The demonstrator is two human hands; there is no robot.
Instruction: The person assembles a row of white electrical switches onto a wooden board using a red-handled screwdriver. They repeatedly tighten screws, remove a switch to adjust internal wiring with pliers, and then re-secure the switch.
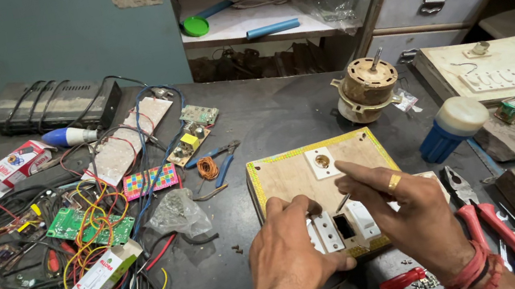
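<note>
A wooden switch board (290, 175) with a yellow patterned edge lies on the dark workbench. It carries a round white socket plate (321, 161) and white switches (326, 232) along its near edge, with one dark empty slot (344, 226). My left hand (289, 261) rests on the board's near edge, thumb and fingers against the white switches. My right hand (402, 211), with a gold ring, holds a thin screwdriver (342, 203) whose tip points at the board just above the slot.
A small motor (365, 88) stands behind the board, with a blue and white torch (451, 127) to its right. Red-handled pliers (487, 224) and a red screwdriver (402, 280) lie at the right. Tangled wires and a green circuit board (79, 224) crowd the left. Blue-handled pliers (218, 158) lie mid-table.
</note>
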